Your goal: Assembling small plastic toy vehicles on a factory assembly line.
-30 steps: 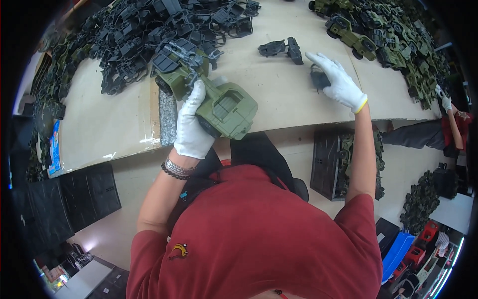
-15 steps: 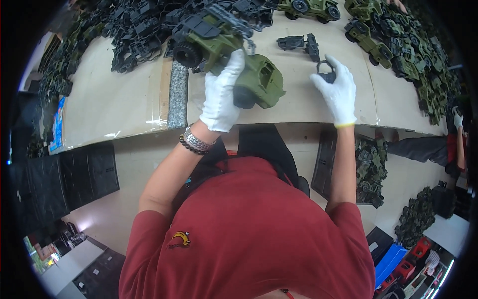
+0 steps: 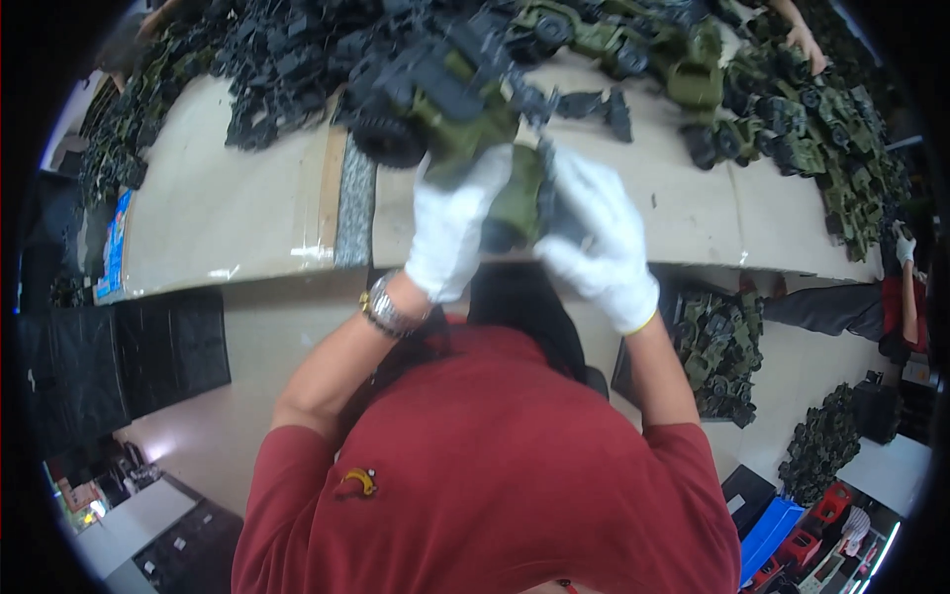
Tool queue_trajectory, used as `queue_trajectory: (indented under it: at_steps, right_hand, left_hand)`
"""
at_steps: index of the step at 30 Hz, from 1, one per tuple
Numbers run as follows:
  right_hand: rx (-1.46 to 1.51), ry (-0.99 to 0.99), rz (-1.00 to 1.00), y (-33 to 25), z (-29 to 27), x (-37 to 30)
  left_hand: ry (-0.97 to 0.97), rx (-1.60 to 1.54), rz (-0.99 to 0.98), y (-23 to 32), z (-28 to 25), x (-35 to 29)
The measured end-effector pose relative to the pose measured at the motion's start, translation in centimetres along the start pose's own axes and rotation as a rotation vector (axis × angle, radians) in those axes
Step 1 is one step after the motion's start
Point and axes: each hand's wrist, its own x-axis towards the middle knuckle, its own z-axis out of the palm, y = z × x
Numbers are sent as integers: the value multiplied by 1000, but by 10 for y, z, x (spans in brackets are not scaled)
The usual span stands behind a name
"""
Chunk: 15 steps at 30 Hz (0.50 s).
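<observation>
Hands in white gloves, ours: left hand (image 3: 450, 233) and right hand (image 3: 594, 238) both grasp the olive-green plastic toy truck with black wheels (image 3: 445, 119), raised above the cardboard-covered desk (image 3: 228, 218), beside piled dark plastic parts (image 3: 287, 59).

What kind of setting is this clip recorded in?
Probably a toy assembly workshop. Both gloved hands, left hand and right hand, hold a green toy truck over a cardboard-covered workbench, with a pile of dark plastic parts and a row of finished trucks on it.
</observation>
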Motion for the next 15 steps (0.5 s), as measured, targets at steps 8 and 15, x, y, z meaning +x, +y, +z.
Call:
queue_trajectory:
  at_steps: [8, 15]
  right_hand:
    - [-57, -107, -89, -5, -12, 26]
    - [-205, 415, -136, -44, 22, 47]
  left_hand:
    - [33, -136, -73, 22, 8, 8]
    - [128, -679, -579, 51, 24, 2]
